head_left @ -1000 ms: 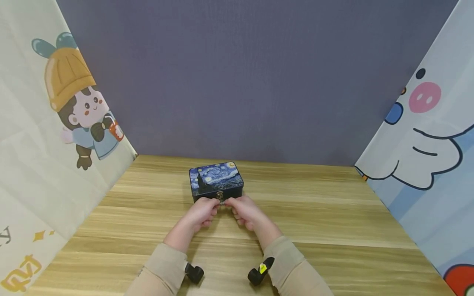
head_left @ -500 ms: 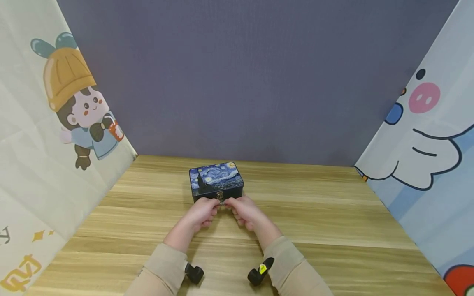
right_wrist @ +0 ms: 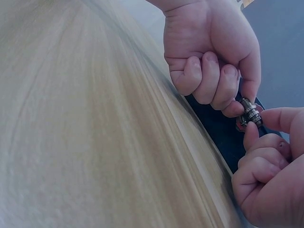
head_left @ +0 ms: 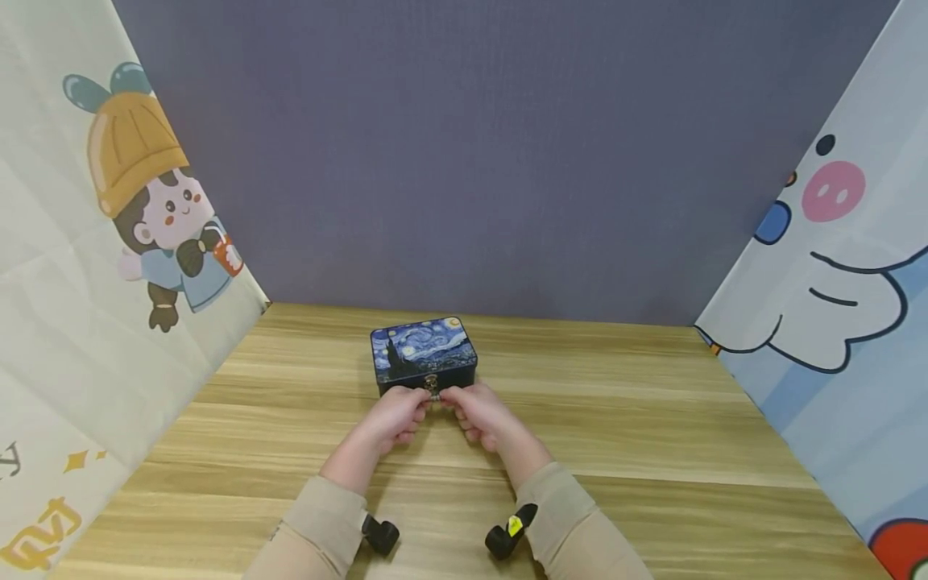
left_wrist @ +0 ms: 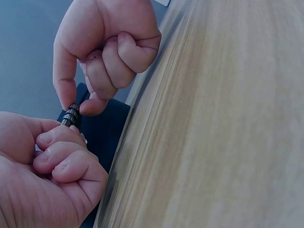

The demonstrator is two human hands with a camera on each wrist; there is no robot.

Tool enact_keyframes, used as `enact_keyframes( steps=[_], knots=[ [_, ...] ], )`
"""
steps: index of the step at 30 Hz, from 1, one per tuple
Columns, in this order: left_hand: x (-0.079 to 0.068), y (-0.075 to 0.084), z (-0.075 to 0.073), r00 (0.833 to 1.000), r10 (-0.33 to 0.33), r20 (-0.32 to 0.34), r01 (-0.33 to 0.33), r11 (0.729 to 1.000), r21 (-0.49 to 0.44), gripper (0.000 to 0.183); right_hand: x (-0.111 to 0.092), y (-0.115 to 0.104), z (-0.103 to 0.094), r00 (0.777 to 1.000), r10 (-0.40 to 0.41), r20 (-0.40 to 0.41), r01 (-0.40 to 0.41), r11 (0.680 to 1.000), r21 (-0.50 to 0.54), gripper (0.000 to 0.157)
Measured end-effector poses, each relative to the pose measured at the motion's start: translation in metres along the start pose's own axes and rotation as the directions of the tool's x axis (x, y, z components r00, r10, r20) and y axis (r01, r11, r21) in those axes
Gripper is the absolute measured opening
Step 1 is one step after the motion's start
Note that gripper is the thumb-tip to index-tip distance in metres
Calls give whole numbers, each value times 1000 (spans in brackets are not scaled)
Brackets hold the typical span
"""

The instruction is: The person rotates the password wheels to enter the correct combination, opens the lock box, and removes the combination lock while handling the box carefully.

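A tin box (head_left: 423,350) with a starry night-sky painting on its lid stands closed on the table, a brass clasp (head_left: 431,382) at its front. By the clasp is a small metal combination lock (right_wrist: 251,113) with ringed number dials. My left hand (head_left: 397,416) pinches one end of the lock between thumb and index finger, the other fingers curled in. From the opposite side my right hand (head_left: 484,416) pinches the dial end with thumb and index fingertip. In the left wrist view the dials (left_wrist: 71,114) show between both hands' fingertips. The fingers partly hide the lock.
The wood-grain table (head_left: 616,427) runs back to a dark grey-purple panel (head_left: 478,161). Cartoon-printed cloths hang at the left (head_left: 65,306) and right (head_left: 855,322). Both rolled sleeves carry black wrist cameras, the left one (head_left: 380,536) and the right one (head_left: 502,541).
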State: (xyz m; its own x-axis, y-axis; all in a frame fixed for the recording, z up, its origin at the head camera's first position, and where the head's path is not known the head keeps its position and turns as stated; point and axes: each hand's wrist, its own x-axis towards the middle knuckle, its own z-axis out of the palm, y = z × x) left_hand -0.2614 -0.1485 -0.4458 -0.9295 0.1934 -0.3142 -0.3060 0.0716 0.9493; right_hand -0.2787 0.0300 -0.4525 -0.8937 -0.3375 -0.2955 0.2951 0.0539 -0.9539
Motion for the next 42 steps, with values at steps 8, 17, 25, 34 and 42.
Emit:
enact_keyframes(
  steps=[8, 17, 25, 34, 42],
  knots=[
    [0, 0, 0, 1000, 5, 1, -5, 1000, 2, 27, 0, 0, -1, 1000, 5, 1, -5, 1000, -2, 23],
    [0, 1, 0, 1000, 10, 0, -10, 1000, 10, 28, 2, 1, -4, 1000, 9, -5, -9, 1000, 3, 26],
    [1, 0, 0, 1000, 10, -3, -10, 1000, 8, 27, 1, -1, -7, 999, 14, -30, -14, 1000, 5, 32],
    [1, 0, 0, 1000, 11, -9, -11, 1000, 7, 27, 0, -4, -9, 999, 5, -51, -6, 1000, -8, 43],
    [0, 0, 0, 1000, 17, 0, -17, 1000, 3, 26, -1, -5, -10, 998, -2, -63, 1, 1000, -17, 39]
  ],
)
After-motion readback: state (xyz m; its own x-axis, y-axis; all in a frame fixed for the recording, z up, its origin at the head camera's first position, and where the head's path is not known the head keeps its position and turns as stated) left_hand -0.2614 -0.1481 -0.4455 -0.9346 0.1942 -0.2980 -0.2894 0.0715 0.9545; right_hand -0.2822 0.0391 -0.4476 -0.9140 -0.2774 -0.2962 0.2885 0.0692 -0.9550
